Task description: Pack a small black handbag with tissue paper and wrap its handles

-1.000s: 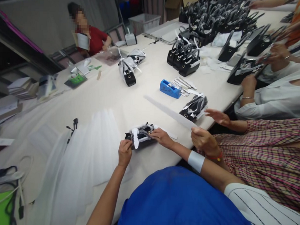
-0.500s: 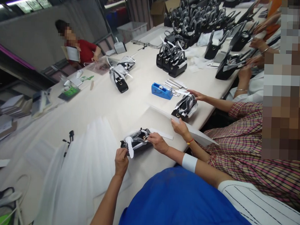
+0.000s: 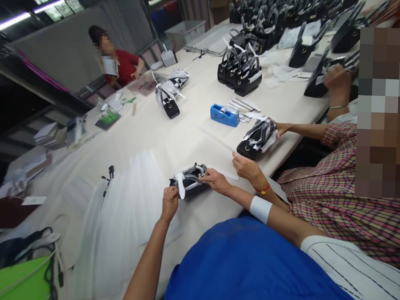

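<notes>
A small black handbag (image 3: 192,190) lies on the table before me, its handles covered in clear wrap. A white strip with a toothed edge (image 3: 181,186) sticks up from its left end. My left hand (image 3: 170,203) is closed on the bag's near left corner. With fingers pinched, my right hand (image 3: 217,182) grips the bag's right end by the metal fitting; the exact part is hidden by my fingers. Just past that hand, a flat white strip (image 3: 228,174) lies on the table.
Beside me a co-worker's hand (image 3: 248,169) holds a translucent sheet near another wrapped handbag (image 3: 257,141). A blue tape dispenser (image 3: 225,116) stands beyond. Stacked white foam sheets (image 3: 128,217) lie to my left. More handbags (image 3: 239,77) stand farther back.
The view has shifted, so most things sit farther right. Both my hands keep hold of the handbag. The co-worker's translucent sheet now lies lower and flatter.
</notes>
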A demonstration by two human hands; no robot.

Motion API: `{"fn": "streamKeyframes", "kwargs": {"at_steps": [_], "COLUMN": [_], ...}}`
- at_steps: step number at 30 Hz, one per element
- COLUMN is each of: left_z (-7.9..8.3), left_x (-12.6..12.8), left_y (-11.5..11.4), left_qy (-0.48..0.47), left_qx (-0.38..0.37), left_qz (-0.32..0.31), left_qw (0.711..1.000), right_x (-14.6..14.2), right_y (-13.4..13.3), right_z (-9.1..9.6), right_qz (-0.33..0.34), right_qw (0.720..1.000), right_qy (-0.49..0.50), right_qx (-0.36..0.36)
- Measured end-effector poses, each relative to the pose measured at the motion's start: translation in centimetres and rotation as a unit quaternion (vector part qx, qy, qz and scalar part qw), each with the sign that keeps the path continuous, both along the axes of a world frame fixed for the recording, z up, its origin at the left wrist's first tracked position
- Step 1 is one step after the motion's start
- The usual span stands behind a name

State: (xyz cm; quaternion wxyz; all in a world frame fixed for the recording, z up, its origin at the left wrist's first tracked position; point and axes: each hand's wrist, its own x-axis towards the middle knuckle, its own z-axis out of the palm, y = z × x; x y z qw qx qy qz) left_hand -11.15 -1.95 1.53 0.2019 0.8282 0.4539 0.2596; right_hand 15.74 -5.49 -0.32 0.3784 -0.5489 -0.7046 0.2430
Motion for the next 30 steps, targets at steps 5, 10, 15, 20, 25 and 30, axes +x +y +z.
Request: {"fn": "streamKeyframes", "kwargs": {"at_steps": [5, 10, 15, 20, 25, 30], "left_z": [-0.3, -1.6, -1.5, 0.5, 0.6, 1.2], "left_x": [0.3, -0.5, -0.5, -0.6, -2.1, -1.9], "left_y": [-0.4, -1.0, -1.5, -2.1, -3.5, -4.6], "left_qy": [-0.012, -0.075, -0.119, -0.134, -0.125, -0.118], "left_qx": [0.012, 0.023, 0.007, -0.013, -0.015, 0.005], "left_qz": [0.016, 0.046, 0.066, 0.133, 0.197, 0.208], "left_qw": [1.0, 0.996, 0.991, 0.982, 0.972, 0.971], "right_x": [-0.2, -0.4, 2.4, 6.0, 6.2, 5.7], "right_y": [-0.4, -2.0, -4.2, -3.9, -2.7, -2.5], "right_z": [0.0, -0.3, -1.9, -3.8, -4.5, -4.6], "right_qz": [-0.022, -0.076, -0.18, -0.234, -0.204, -0.231], "right_qw": [1.0, 0.991, 0.976, 0.931, 0.916, 0.912], "right_qy": [0.022, 0.114, 0.102, -0.13, -0.231, -0.214], "right_qx": [0.006, -0.014, -0.061, -0.247, -0.257, -0.263]}}
